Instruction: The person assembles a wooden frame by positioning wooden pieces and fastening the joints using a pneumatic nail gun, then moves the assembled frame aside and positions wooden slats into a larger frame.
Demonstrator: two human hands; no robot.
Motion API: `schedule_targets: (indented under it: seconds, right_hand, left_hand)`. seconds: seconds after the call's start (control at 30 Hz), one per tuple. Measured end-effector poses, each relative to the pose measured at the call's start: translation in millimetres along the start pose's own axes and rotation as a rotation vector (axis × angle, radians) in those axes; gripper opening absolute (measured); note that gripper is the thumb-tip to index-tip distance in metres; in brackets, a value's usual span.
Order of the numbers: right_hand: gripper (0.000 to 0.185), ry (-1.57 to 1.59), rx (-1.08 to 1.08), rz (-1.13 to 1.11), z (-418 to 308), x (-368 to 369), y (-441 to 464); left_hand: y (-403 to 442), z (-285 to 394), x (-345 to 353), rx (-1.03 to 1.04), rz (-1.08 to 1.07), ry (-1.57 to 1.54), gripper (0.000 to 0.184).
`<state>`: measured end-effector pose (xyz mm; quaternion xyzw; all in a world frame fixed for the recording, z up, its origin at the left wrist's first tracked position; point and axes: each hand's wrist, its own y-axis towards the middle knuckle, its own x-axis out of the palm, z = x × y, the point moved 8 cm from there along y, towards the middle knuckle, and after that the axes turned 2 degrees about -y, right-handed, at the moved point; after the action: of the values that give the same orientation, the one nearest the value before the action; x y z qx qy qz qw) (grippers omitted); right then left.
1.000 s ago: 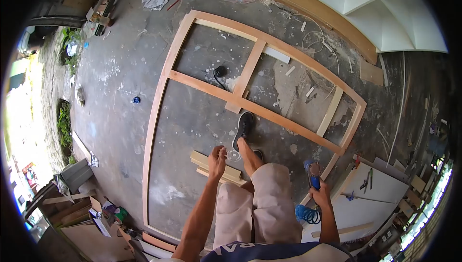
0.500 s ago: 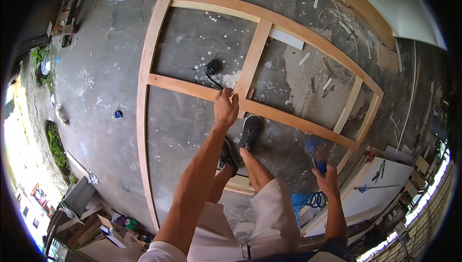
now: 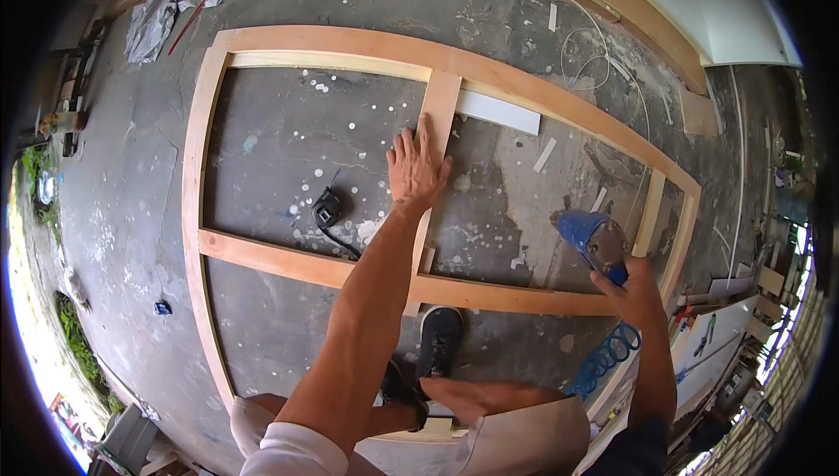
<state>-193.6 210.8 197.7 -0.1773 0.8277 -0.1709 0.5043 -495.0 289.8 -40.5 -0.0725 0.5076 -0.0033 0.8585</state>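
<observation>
A large wooden frame (image 3: 306, 43) lies on the floor, with a short cross-piece (image 3: 443, 109) joining its outer rail to the middle rail (image 3: 498, 294). My left hand (image 3: 418, 170) rests on the cross-piece, fingers spread, pressing on the wood. Off to the right, my right hand (image 3: 636, 288) grips a blue nail gun (image 3: 594, 236), held above the frame's right-hand opening. A coiled blue air hose (image 3: 603, 358) hangs below that hand. Inside the left opening sits a black tape measure (image 3: 327, 208), its dark strap or tape reaching toward the middle rail.
A white strip (image 3: 498, 112) lies beside the cross-piece, and small offcuts (image 3: 544, 154) are scattered on the floor. Thin white cable (image 3: 603, 56) loops at the upper right. A small blue object (image 3: 162, 308) is at the left. My shoe (image 3: 440, 336) stands near the middle rail.
My left hand has gone from the middle rail joint up along the cross-piece, and its fingers have spread. The right hand has raised the nail gun over the frame. The view has shifted.
</observation>
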Motion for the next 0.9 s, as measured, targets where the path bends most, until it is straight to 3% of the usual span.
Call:
schedule_targets:
  seconds: [0.07, 0.13, 0.2, 0.5, 0.77, 0.9]
  right_hand:
    - [0.023, -0.052, 0.015, 0.027, -8, -16, 29]
    - [0.023, -0.088, 0.038, 0.050, -10, -22, 59]
    - [0.024, -0.106, -0.158, 0.128, -28, -35, 92]
    - [0.022, -0.056, -0.217, -0.186, -95, -2, 249]
    - [0.028, -0.137, -0.390, -0.212, -112, 42, 315]
    - [0.029, -0.166, -0.364, -0.201, -123, 45, 320]
  left_hand:
    - [1, 2, -1, 0.048, 0.083, 0.029, 0.099]
    - [3, 1, 3, -0.029, -0.078, -0.053, 0.100]
    - [2, 2, 3, -0.028, -0.052, -0.016, 0.100]
    - [5, 4, 2, -0.062, -0.093, -0.025, 0.100]
    - [5, 2, 0, -0.059, -0.064, -0.046, 0.101]
    - [6, 2, -2, -0.048, -0.037, -0.035, 0.100]
